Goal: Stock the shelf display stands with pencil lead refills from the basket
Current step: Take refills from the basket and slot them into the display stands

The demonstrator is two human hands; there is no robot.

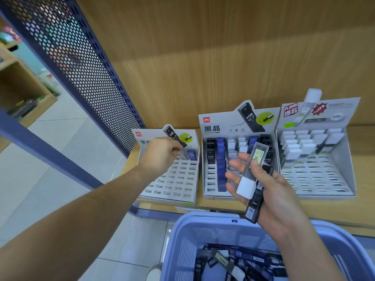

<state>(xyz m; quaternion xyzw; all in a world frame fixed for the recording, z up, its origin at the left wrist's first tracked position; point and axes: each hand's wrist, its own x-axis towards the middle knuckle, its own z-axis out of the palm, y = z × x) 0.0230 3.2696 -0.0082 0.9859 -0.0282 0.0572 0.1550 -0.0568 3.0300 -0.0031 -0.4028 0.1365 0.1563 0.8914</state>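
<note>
Inside blue basket point(203, 236), jumbled lead refills point(243, 260)

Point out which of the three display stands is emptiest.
The leftmost stand, under the left hand: only one blue refill shows in it; the others hold rows.

Middle stand point(223, 126): back rows packed, blue column point(221, 169) full to the front. Slots either side of that column are open in the front rows.
Just before it: right hand point(269, 185) pinching two refills point(251, 171), covering its right-hand columns.
Left of it: left stand point(168, 179), nearly all slots bare. Left hand point(160, 155), fingers curled, hangs over the back rows.
Farther left: perforated panel point(81, 63) walls that side.
Right of it: right stand point(316, 173), front rows bare.
Above it: open air before the wood back wall point(203, 57).
Below its front: basket point(203, 240) rim near the shelf point(324, 211) edge.
</note>
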